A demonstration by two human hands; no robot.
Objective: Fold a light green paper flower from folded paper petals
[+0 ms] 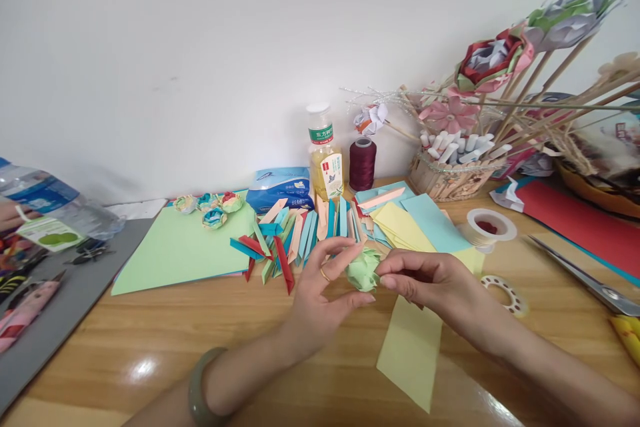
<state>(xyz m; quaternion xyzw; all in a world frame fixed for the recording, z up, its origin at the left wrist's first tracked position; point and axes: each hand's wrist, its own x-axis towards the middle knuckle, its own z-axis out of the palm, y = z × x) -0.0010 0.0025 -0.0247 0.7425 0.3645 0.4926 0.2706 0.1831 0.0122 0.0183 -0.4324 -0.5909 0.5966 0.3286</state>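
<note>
Between my hands, above the wooden table, is a light green folded paper flower. My left hand holds it from the left, thumb below and fingers above, with a ring on one finger. On the flower's right edge, the thumb and fingers of my right hand pinch its paper. Below my right hand lies a pale yellow paper sheet. Several folded paper strips in blue, red, peach and green are heaped just behind my left hand.
Small finished paper flowers rest on green sheets at left. Behind stand a bottle, a tissue pack and a maroon thread spool. At right are scissors, a white ribbon spool and a basket with paper flowers.
</note>
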